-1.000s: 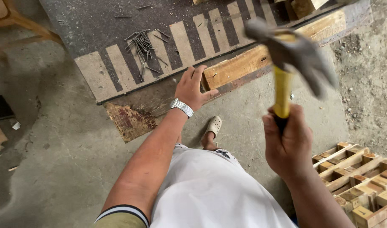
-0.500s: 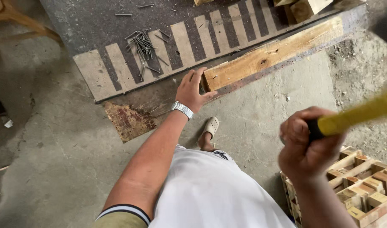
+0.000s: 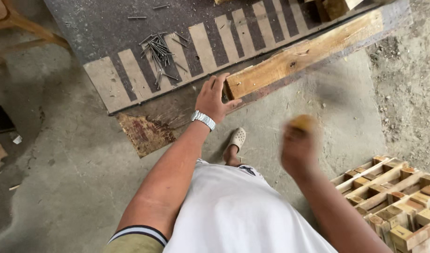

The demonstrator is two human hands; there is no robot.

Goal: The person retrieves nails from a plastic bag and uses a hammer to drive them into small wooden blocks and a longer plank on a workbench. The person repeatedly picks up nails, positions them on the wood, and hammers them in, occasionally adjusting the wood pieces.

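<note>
Right hand: the right hand (image 3: 298, 149) is blurred, fist closed round a yellow hammer handle (image 3: 303, 123); the head cannot be made out.
Left hand: the left hand (image 3: 214, 98) lies open, fingers spread, touching the near end of the wooden plank (image 3: 303, 54).
Beyond: loose nails (image 3: 161, 51) heaped on the striped board (image 3: 130, 79).

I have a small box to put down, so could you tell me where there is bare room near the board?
Free: bare concrete floor left of the left hand, bordered by the striped dark board. Also concrete between the long wooden plank and the stacked wooden crates. Crowded: loose steel nails on the board.
</note>
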